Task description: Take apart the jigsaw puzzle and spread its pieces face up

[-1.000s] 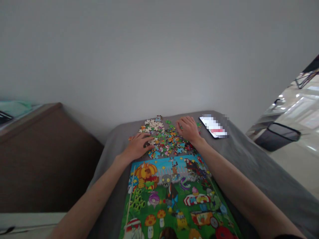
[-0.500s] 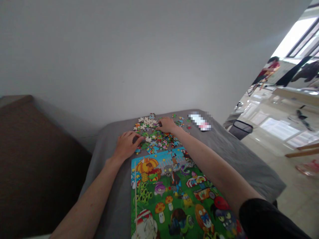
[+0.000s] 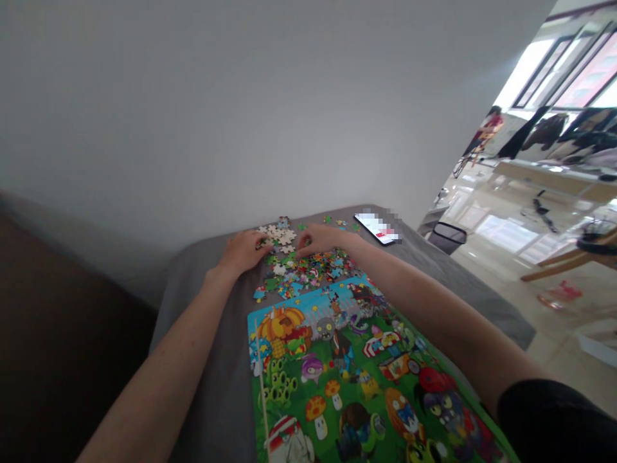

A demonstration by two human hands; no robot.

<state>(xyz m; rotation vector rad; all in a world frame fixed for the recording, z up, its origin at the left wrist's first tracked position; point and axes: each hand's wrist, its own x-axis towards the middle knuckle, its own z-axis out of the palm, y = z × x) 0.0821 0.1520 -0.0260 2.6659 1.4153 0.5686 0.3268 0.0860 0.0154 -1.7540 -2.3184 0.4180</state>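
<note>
**Pieces:** the loose jigsaw pieces [image 3: 308,273] lie in a scattered heap on the grey-covered bench [image 3: 207,302], just beyond the top edge of the cartoon puzzle board [image 3: 328,379]; cream pieces [image 3: 276,235] bunch at the heap's far left; a few green ones stray beyond it.
**Handling:** they should be light, thin and stiff, so they will likely slide at a touch; a pinch by the edges looks best, sparing the small tabs.
**Left hand:** the left hand [image 3: 241,252] rests at the heap's left side, wrist low, forearm reaching forward; its fingers [image 3: 260,243] curl loosely over the pieces; any grip is hidden.
**Right hand:** the right hand [image 3: 322,239] lies across the heap's far side, arm stretched over the board; its fingers [image 3: 303,243] bend down among the pieces; I cannot tell whether they grasp one.
**Around:** a phone [image 3: 375,228] lies beyond, its screen blurred; a black sleeve [image 3: 549,418] covers the right upper arm; a bin [image 3: 447,236] stands on the floor [image 3: 501,270].
</note>
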